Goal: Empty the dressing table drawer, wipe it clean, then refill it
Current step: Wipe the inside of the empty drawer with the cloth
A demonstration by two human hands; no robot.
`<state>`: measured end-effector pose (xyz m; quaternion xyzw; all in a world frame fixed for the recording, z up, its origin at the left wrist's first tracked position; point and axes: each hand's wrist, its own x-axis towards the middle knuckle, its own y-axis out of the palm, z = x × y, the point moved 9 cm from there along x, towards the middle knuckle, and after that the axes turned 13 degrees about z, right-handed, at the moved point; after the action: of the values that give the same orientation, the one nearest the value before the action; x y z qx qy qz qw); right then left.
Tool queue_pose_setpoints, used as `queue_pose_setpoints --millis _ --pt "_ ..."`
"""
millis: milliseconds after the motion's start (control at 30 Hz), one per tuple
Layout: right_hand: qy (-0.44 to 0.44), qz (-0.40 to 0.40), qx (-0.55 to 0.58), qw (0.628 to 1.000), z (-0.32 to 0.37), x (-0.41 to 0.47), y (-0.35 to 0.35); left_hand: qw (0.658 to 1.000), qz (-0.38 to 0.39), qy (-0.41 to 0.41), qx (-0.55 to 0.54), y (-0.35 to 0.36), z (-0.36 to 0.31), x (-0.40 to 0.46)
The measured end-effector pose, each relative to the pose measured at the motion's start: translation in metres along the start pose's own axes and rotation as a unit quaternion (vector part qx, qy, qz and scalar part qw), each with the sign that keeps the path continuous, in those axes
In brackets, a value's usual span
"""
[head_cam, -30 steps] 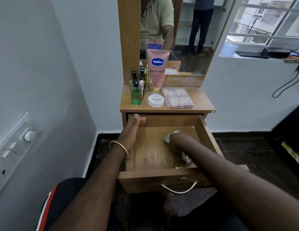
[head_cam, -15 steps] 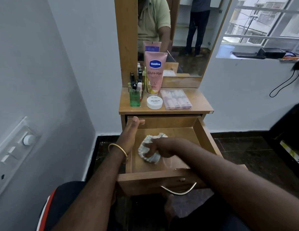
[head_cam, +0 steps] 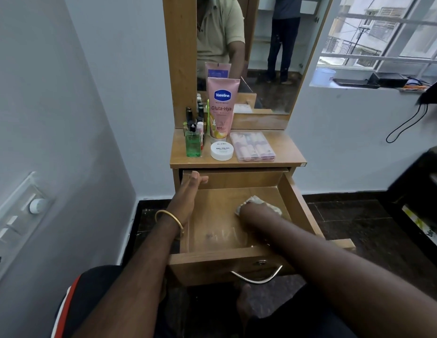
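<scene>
The wooden drawer (head_cam: 219, 261) of the dressing table is pulled out, and nothing but the cloth lies on its bare bottom. My right hand (head_cam: 257, 211) grips a crumpled white cloth (head_cam: 255, 200) and presses it on the drawer bottom near the back right. My left hand (head_cam: 188, 193) rests on the drawer's left wall with straight fingers reaching the back corner. On the tabletop (head_cam: 285, 152) stand a pink Vaseline tube (head_cam: 222, 108), a green bottle (head_cam: 193, 145), a white nail polish jar (head_cam: 221, 150) and a clear case (head_cam: 252, 146).
Small dark bottles (head_cam: 194, 113) cluster behind the green one. A mirror (head_cam: 261, 52) rises behind the tabletop. A wall with a switch panel (head_cam: 19, 215) is close on the left. Dark furniture (head_cam: 422, 191) stands at the right; a window sill (head_cam: 359, 84) holds items.
My right hand has swept the cloth from the drawer's left middle back toward the right rear. My left hand has stayed on the left wall.
</scene>
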<state>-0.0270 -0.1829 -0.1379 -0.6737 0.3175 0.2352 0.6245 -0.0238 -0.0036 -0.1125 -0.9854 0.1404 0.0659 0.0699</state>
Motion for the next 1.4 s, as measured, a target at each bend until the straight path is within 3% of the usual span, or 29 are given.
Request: queue_pose_setpoints --millis 133,300,367,467,567,733,967,1067,1200,1300,1400 --pt "-0.027 -0.012 0.043 0.999 0.046 -0.007 0.004 1.0 0.003 0.001 0.003 -0.001 0.004 0.001" --pt "-0.176 -0.016 -0.018 0.984 0.106 -0.028 0.012 1.0 0.006 0.013 -0.004 0.0 -0.001 0.0" --pt "-0.211 0.013 -0.006 0.977 0.1 -0.032 0.01 1.0 0.008 0.017 0.0 0.001 -0.001 0.001" --pt "-0.242 0.109 0.123 0.956 0.063 -0.021 0.014 1.0 0.006 0.024 -0.004 -0.002 0.003 0.002" --pt "-0.206 0.1 0.15 0.962 0.012 -0.01 0.001 1.0 0.009 0.022 0.0 -0.002 0.004 0.002" --pt "-0.105 -0.011 0.051 0.993 -0.052 -0.001 -0.021 1.0 0.01 0.017 0.0 -0.001 0.005 0.001" --pt "-0.101 -0.024 0.04 0.994 0.013 -0.019 0.011 1.0 0.005 0.003 0.019 -0.001 0.003 -0.001" --pt "-0.153 -0.007 0.022 0.988 0.061 -0.03 0.014 1.0 0.006 0.004 0.023 -0.001 0.002 -0.003" --pt "-0.256 0.054 -0.103 0.96 0.113 -0.055 0.027 0.999 0.008 0.013 0.035 -0.001 -0.001 -0.002" --pt "-0.315 0.059 -0.164 0.933 0.101 -0.055 0.027 1.0 0.01 0.02 0.019 -0.002 0.001 -0.002" --pt "-0.327 0.074 -0.135 0.933 0.063 -0.037 0.027 1.0 0.014 0.013 0.01 -0.003 0.006 0.0"
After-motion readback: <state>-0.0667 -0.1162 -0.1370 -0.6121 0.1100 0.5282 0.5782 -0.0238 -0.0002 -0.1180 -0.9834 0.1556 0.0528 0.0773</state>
